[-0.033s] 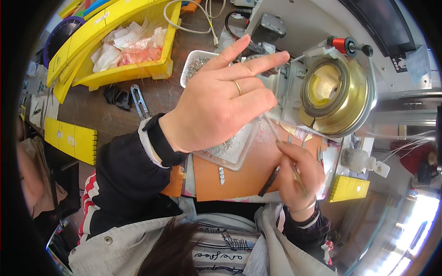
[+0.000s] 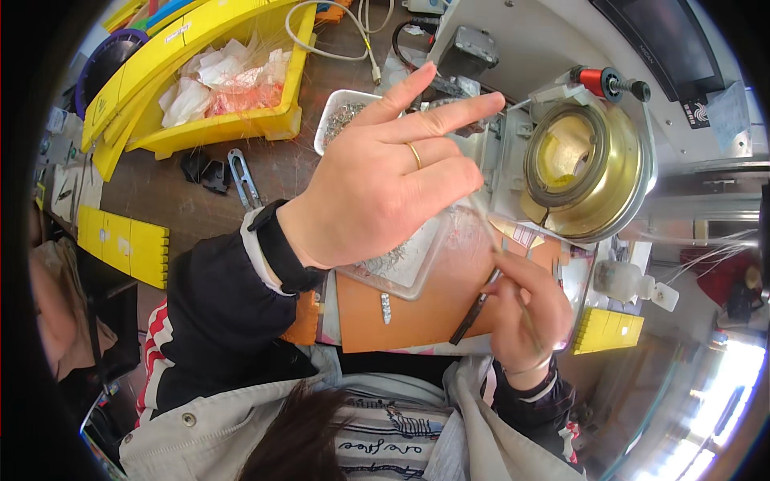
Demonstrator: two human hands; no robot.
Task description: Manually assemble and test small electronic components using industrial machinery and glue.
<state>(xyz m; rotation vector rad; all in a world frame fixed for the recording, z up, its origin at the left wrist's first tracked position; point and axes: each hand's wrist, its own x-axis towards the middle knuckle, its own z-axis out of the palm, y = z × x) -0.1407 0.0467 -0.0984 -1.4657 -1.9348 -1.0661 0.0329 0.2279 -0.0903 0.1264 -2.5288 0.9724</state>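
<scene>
My left hand (image 2: 393, 172) hangs over a translucent shallow tray (image 2: 413, 287), its back turned up and two fingers stretched out. The other fingers curl under, with the thumb hidden; what they pinch, if anything, is out of sight. Close to its curled fingers, my right hand (image 2: 529, 309) grips a slender tool (image 2: 527, 314), perhaps tweezers, its tip blurred. Small wire-like pieces (image 2: 387, 260) lie in the tray, which rests on an orange mat (image 2: 369, 325). A dark pen-like tool (image 2: 469, 317) and a small silvery strip (image 2: 386, 309) lie on the mat.
A brass-coloured round machine part (image 2: 589, 164) stands at the right behind my hands. Farther left are a white dish (image 2: 326, 132) of tiny metal pieces and a yellow bin (image 2: 289, 100) with tissue and red strands. A small bottle (image 2: 622, 279) stands right. Another person's arm (image 2: 52, 321) shows far left.
My right hand has shifted slightly to the right with the slender tool. The left hand is almost where it was.
</scene>
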